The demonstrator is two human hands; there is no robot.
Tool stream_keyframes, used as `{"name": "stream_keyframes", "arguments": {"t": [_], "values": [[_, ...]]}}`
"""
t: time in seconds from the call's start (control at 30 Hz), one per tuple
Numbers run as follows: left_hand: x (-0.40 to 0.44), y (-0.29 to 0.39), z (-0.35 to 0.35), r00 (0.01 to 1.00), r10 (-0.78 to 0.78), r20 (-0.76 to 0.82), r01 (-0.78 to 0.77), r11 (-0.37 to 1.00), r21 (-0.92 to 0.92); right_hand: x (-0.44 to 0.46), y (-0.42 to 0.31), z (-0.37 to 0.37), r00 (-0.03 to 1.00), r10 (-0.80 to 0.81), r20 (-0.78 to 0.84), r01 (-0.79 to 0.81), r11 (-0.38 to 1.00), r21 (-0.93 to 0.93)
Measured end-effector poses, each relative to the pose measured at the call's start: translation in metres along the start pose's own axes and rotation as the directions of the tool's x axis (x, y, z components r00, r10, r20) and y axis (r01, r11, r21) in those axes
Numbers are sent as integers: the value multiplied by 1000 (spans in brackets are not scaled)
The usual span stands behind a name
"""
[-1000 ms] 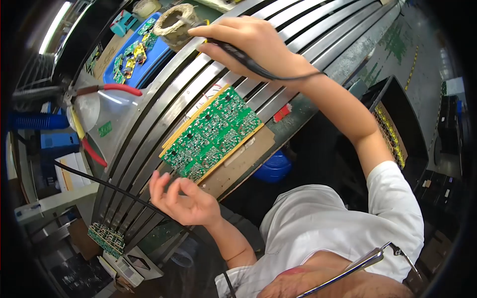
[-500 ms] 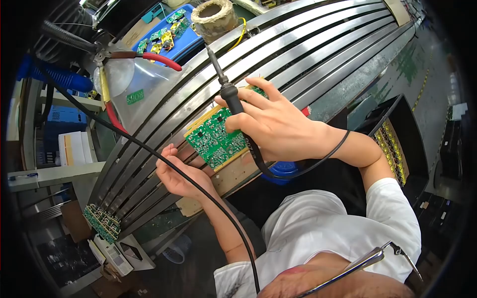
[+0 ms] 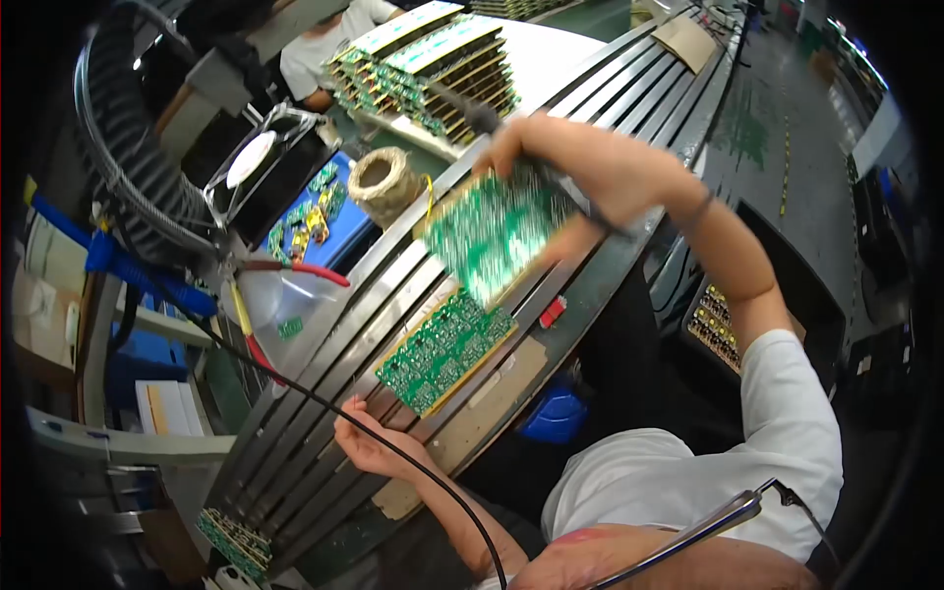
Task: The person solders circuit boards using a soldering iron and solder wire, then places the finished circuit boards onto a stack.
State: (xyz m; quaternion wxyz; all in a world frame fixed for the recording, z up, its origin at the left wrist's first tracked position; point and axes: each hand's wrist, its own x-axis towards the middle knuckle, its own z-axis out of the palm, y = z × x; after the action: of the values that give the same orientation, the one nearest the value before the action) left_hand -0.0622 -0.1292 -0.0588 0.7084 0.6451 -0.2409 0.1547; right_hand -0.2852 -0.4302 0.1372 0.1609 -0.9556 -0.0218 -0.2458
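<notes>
My right hand [image 3: 600, 187], blurred by motion, is closed on the dark soldering iron [image 3: 480, 116], its tip toward the upper left. Its fingers also touch a green circuit board [image 3: 482, 241], smeared by motion, raised over the rails. Partly under that board, a second green board [image 3: 442, 354] with yellowish edges lies on the metal rails. Just below this board's left end is my left hand [image 3: 379, 447], fingertips pinched together; what they hold, if anything, is too small to make out.
A black cable [image 3: 324, 401] crosses over my left hand. Red-handled pliers [image 3: 231, 270] hang at the left. Beyond the rails [image 3: 379, 305] stand a fibrous ring [image 3: 382, 185], a blue tray [image 3: 344, 236] and stacked boards [image 3: 433, 79]. A person [image 3: 324, 49] in a white shirt is at the top.
My right hand has moved up and to the right with the iron, and a blurred board now shows beside it. My left hand is lower in view. The view has shifted, showing the stacked boards and person.
</notes>
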Motion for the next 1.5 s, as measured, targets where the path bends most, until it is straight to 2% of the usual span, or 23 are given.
{"name": "stream_keyframes", "arguments": {"t": [0.17,0.2,0.27,0.33,0.57,0.8,0.93,1.0,1.03,1.27,1.37,1.4,1.47,1.5], "values": [[0,14,4,997,-46,57,43,997,59,36,111,-57,995,-35,-92,23,991,-134],[0,14,4,996,-69,51,66,996,60,46,113,-66,986,137,-91,-145,986,-85],[-1,10,3,997,-57,46,56,998,16,91,116,-98,926,364,104,-355,930,-94],[0,11,3,995,-85,58,81,995,65,103,132,-97,933,336,128,-332,942,-54],[1,12,3,993,-94,70,92,995,28,137,176,-80,926,360,115,-334,922,-197],[1,12,3,992,-112,63,109,993,43,125,199,-70,947,319,-28,-313,901,-301],[1,16,4,992,-102,79,98,994,54,100,205,-62,969,174,-175,-231,888,-398],[0,16,2,990,-105,89,101,994,50,90,198,-63,902,408,-140,-431,827,-361],[1,15,2,990,-94,102,90,995,46,86,199,-64,885,442,-146,-463,807,-365],[1,17,3,991,-83,105,80,996,37,58,222,-70,934,185,-307,-297,880,-371],[2,15,2,993,-65,101,59,997,58,34,196,-75,922,55,-383,-199,916,-349],[2,14,1,992,-75,100,69,996,62,25,170,-69,906,78,-417,-240,904,-353],[0,12,2,986,60,155,-72,995,70,4,125,-46,841,202,-502,-361,901,-243],[-3,12,6,989,105,104,-111,992,61,-7,121,-22,829,113,-548,-276,935,-224]]}}
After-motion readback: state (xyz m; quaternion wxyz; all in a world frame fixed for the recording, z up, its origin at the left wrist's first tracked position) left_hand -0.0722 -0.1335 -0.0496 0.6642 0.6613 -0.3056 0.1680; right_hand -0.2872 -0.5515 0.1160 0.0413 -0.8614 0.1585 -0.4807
